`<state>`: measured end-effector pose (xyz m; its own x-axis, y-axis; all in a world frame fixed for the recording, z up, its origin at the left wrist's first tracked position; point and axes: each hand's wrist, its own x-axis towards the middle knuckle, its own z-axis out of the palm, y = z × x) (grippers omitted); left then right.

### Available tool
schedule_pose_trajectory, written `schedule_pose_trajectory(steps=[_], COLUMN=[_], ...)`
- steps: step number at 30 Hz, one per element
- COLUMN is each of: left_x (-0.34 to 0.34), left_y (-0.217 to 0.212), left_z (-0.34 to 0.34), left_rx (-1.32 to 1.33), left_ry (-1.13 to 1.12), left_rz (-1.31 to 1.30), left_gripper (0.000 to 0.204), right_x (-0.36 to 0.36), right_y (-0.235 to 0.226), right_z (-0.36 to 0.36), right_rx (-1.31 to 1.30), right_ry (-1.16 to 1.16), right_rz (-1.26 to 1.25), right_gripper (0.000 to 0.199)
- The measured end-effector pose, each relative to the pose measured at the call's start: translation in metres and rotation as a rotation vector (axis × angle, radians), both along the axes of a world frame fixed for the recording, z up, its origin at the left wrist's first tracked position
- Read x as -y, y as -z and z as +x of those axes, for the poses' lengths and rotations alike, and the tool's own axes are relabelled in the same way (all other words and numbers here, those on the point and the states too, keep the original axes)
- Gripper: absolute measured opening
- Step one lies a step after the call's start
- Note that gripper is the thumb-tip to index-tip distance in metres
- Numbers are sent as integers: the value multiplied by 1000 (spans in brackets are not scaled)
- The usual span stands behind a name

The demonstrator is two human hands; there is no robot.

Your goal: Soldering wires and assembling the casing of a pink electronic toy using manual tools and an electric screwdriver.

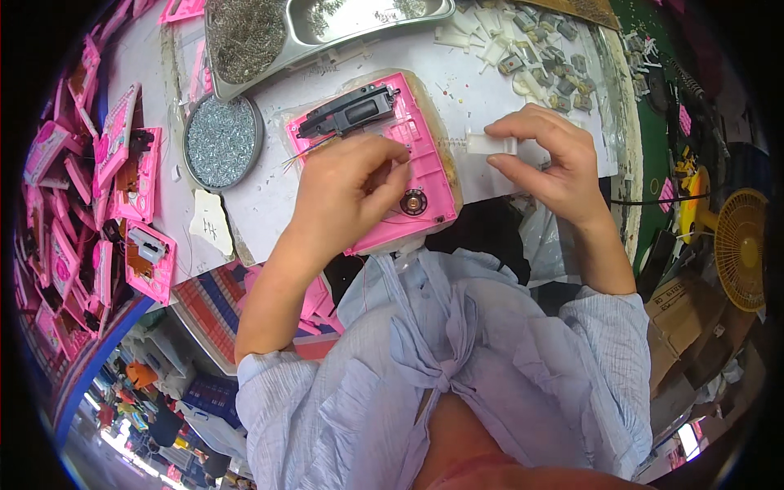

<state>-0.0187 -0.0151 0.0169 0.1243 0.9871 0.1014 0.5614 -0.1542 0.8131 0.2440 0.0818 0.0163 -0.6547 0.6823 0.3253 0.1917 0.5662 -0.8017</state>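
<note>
In front of me a pink plastic housing lies on a padded base. A black plastic module sits across its far end, and a small round speaker is near its near right corner. My left hand is over the housing's left side, fingers curled with the thumb against them; what they hold, if anything, I cannot make out. To the right of the housing, my right hand grips a white plastic part between thumb and fingers. A thin coil spring extends from that part's left end toward the housing.
A round dish of small screws stands left of the housing. Behind is a metal tray with a heap of springs. Loose grey-and-white parts lie at the back right. Pink housings pile up at far left; a yellow fan stands right.
</note>
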Motion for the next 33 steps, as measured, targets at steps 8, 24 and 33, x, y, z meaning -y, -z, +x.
schedule_pose_trajectory(steps=[8, 24, 33], left_x=[-9, 22, 20], left_y=[3, 24, 32], left_z=[14, -7, -4], left_rx=[-461, 44, -1], left_ry=[99, -244, -251], left_rz=[17, 253, 360], left_gripper=[17, 11, 12], right_x=[0, 4, -4], right_y=[-5, -6, 33], right_z=[4, -55, -55], right_rx=[4, 205, -38], right_ry=[38, -256, -334], right_rz=[12, 337, 129], right_gripper=[28, 22, 28])
